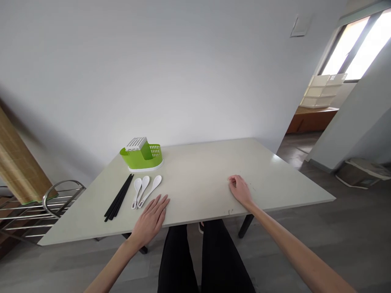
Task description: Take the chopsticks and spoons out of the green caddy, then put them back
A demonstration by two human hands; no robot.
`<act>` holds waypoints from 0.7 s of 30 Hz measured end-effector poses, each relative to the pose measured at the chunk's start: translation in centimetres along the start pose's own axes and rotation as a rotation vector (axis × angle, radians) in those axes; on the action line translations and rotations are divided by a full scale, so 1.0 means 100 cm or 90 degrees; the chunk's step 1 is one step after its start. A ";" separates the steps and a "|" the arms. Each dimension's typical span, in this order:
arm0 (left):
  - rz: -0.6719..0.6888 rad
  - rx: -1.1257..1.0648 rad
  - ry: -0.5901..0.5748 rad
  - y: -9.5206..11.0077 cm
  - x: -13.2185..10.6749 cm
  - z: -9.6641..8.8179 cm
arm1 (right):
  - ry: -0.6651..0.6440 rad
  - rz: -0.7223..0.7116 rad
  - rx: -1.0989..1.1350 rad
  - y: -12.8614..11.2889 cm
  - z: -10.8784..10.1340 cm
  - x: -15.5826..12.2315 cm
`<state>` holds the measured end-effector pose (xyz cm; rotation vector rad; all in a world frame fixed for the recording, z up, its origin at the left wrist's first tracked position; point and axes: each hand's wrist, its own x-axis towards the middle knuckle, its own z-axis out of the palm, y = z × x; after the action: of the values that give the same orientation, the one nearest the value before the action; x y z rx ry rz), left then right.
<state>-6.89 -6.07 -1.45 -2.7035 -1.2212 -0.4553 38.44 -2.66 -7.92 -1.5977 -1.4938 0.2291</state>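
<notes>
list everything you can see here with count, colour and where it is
basket: 1, green and white, table's far left
chopsticks: several, exact count unclear, black, in front of the basket
spoons: 3, white, right of the chopsticks
table: 1, off-white, against the wall
wall: pale grey, behind
plate: 1, whitish, upper right wall
rack: 1, metallic, left of the table
mat: 1, tan, far left
window: 1, bright, upper right
boxes: stacked, count unclear, whitish, below the window
cabinet: 1, brown, under the boxes
bin: 1, grey, right floor
floor: grey, below
trousers: 1 pair, black, bottom centre
left hand: 1, bare, table's near edge by the spoons
right hand: 1, bare, table's right half
</notes>
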 end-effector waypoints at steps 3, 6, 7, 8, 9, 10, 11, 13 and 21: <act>0.014 -0.021 -0.007 -0.004 0.004 -0.006 | -0.004 0.004 0.001 -0.002 -0.001 0.000; 0.048 -0.032 0.002 -0.012 0.018 -0.023 | -0.007 0.015 0.006 -0.004 -0.001 -0.001; 0.054 -0.034 0.016 -0.016 0.026 -0.032 | -0.008 0.019 0.007 -0.004 -0.002 -0.002; 0.049 -0.035 0.039 -0.021 0.036 -0.041 | -0.009 0.023 0.008 -0.004 -0.002 -0.002; 0.037 -0.033 0.067 -0.026 0.046 -0.050 | -0.010 0.026 0.009 -0.004 -0.002 -0.002; 0.020 -0.029 0.098 -0.033 0.057 -0.060 | -0.011 0.029 0.009 -0.004 -0.003 -0.002; -0.001 -0.022 0.130 -0.040 0.069 -0.070 | -0.012 0.031 0.010 -0.004 -0.003 -0.002; -0.052 0.001 0.187 -0.056 0.092 -0.087 | -0.011 0.036 0.015 -0.004 -0.003 -0.003; -0.278 0.094 0.147 -0.134 0.156 -0.120 | 0.013 0.057 0.052 -0.009 -0.006 -0.003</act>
<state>-9.77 10.80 15.03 -2.1837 -1.6977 -0.6746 38.19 -3.32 -7.09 -1.5991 -1.3815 0.3202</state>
